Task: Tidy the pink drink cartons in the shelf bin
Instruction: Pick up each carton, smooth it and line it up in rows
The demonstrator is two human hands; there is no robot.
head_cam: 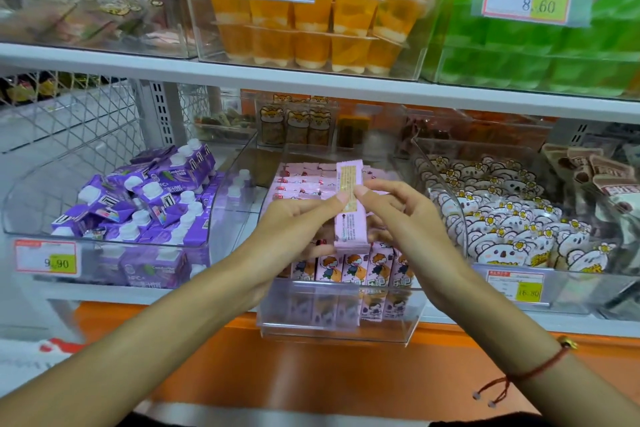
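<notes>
Shop shelving holds my clear bin [341, 317] of pink cartons [349, 267], above which my left hand [294, 222] and right hand [405, 215] pinch one upright carton [350, 215], mid-sort; next, I judge, slotting it squarely into the row.

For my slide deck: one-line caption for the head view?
Both hands, left and right, hold one pink carton upright above its clear bin.

Both forearms are bare, with no sleeves. The right wrist [540, 369] wears a thin red cord bracelet [547, 365] with 1 gold bead at 1 o'clock and 2 pale-tipped loose ends.
</notes>
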